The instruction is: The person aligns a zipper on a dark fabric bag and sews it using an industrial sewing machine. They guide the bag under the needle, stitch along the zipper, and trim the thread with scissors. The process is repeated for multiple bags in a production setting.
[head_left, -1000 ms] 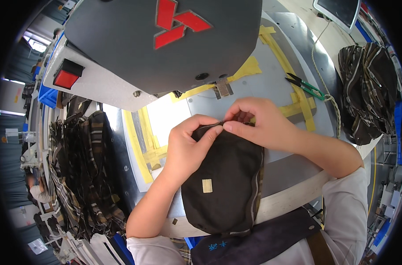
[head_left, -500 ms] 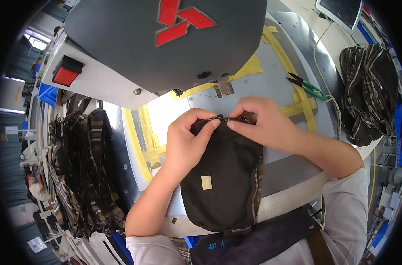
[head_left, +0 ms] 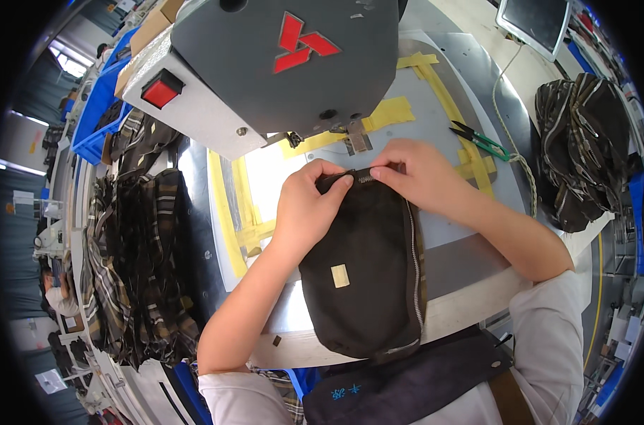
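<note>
A dark brown fabric bag piece (head_left: 364,255) lies on the machine plate, with a metal zipper running down its right side and a small cream patch on it. My left hand (head_left: 315,200) pinches its top edge between thumb and fingers. My right hand (head_left: 407,178) grips the same top edge beside it, where a short stretch of zipper teeth shows. Just beyond both hands sit the sewing machine head (head_left: 286,92) and its metal foot (head_left: 357,140), above a plate (head_left: 449,227) marked with yellow tape.
Plaid fabric pieces (head_left: 138,262) hang at the left, near a blue bin (head_left: 95,142). On the right are green-handled snips (head_left: 488,145) on a cord, a heap of zippered dark pieces (head_left: 577,149) and a screen (head_left: 531,25). A person (head_left: 60,297) is at far left.
Both hands and the top edge of the fabric have moved up toward the machine foot. The fabric's lower end has also shifted up, and the view has shifted slightly.
</note>
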Demonstrator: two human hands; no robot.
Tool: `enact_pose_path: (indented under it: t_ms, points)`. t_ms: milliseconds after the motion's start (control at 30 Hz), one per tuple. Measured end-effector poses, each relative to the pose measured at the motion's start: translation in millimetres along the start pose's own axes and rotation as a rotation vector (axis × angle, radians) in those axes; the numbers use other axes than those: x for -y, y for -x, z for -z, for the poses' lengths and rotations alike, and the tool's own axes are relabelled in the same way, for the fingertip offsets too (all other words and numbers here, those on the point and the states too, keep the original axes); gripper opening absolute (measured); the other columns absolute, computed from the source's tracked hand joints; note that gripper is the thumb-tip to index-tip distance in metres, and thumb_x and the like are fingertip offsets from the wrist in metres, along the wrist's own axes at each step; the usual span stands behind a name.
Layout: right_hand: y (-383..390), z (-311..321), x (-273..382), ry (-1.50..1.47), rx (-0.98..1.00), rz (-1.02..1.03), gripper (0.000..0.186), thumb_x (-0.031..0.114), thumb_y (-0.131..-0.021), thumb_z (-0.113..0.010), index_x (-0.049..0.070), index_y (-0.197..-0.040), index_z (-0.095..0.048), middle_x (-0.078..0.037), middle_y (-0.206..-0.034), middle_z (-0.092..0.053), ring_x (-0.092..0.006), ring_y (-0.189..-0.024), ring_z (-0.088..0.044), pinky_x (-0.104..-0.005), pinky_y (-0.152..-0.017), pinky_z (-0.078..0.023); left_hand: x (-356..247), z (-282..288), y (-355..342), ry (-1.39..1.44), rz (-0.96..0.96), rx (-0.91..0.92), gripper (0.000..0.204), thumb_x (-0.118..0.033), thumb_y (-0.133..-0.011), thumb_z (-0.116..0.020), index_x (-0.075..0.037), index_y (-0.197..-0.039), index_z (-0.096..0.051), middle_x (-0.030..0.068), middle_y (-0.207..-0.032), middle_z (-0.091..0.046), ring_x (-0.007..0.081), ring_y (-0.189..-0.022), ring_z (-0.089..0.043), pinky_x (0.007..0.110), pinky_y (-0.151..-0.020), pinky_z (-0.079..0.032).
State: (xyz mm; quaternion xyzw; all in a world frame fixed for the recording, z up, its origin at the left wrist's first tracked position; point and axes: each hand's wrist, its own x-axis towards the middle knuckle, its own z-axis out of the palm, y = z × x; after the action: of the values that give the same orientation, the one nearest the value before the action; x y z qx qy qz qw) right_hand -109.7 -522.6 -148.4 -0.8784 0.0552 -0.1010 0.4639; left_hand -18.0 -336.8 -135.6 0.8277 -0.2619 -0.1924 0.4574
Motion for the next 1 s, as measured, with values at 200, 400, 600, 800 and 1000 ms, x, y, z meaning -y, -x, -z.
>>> enact_pose_path:
  t_ms: [200, 400, 600, 800, 1000]
  points:
    - [-18.7, 0.2, 2.5, 0.027, 0.025, -0.116, 0.012, 0.013, -0.085, -0.068, 0.002, -0.088, -0.064, -0.005, -0.069, -0.062, -0.0149, -0.063, -0.058, -0.0317, -0.060, -0.046, 4.9, -12.1, -12.3, -0.234, -0.174, -0.099, 0.015, -0.013, -0.077, -0.071, 0.000, -0.082, -0.066, 0.0116, -0.082, -0.063, 0.0291, -0.084, -0.059, 0.039, -0.078, -0.047]
    - [-34.3, 5.7, 4.2, 0.185, 0.022, -0.116, 0.014, 0.015, -0.081, -0.071, 0.004, -0.086, -0.064, -0.004, -0.068, -0.061, -0.0166, -0.063, -0.059, -0.0324, -0.060, -0.046, 5.5, -10.9, -30.8, -0.188, -0.140, -0.072, 0.014, -0.012, -0.075, -0.071, 0.000, -0.078, -0.066, 0.0125, -0.082, -0.062, 0.0294, -0.084, -0.059, 0.039, -0.076, -0.047]
    - [-36.4, 17.5, -1.1, 0.152, 0.105, -0.116, 0.014, 0.015, -0.079, -0.069, 0.004, -0.087, -0.064, -0.005, -0.069, -0.061, -0.0175, -0.063, -0.059, -0.0328, -0.061, -0.046, -0.1, -11.0, -34.3, -0.155, -0.155, -0.062, 0.013, -0.011, -0.074, -0.069, 0.001, -0.078, -0.066, 0.0135, -0.078, -0.066, 0.0298, -0.074, -0.062, 0.039, -0.072, -0.049]
    - [-47.1, 16.9, 3.1, 0.240, 0.112, -0.140, 0.018, 0.018, -0.079, -0.069, 0.003, -0.090, -0.065, -0.007, -0.068, -0.062, -0.0216, -0.065, -0.062, -0.0348, -0.061, -0.047, -1.3, -9.4, -39.8, -0.164, -0.060, -0.045, 0.015, -0.012, -0.075, -0.068, 0.001, -0.082, -0.067, 0.0146, -0.078, -0.069, 0.0324, -0.074, -0.066, 0.039, -0.072, -0.051]
    - [-57.2, 21.0, 13.5, 0.282, 0.133, -0.190, 0.011, 0.015, -0.079, -0.064, 0.008, -0.087, -0.063, -0.007, -0.078, -0.067, -0.0249, -0.076, -0.066, -0.0373, -0.068, -0.051, 0.4, -3.5, -49.8, -0.208, -0.063, -0.029, 0.023, -0.019, -0.080, -0.068, 0.001, -0.093, -0.068, 0.0106, -0.088, -0.071, 0.0205, -0.081, -0.067, 0.031, -0.077, -0.049]
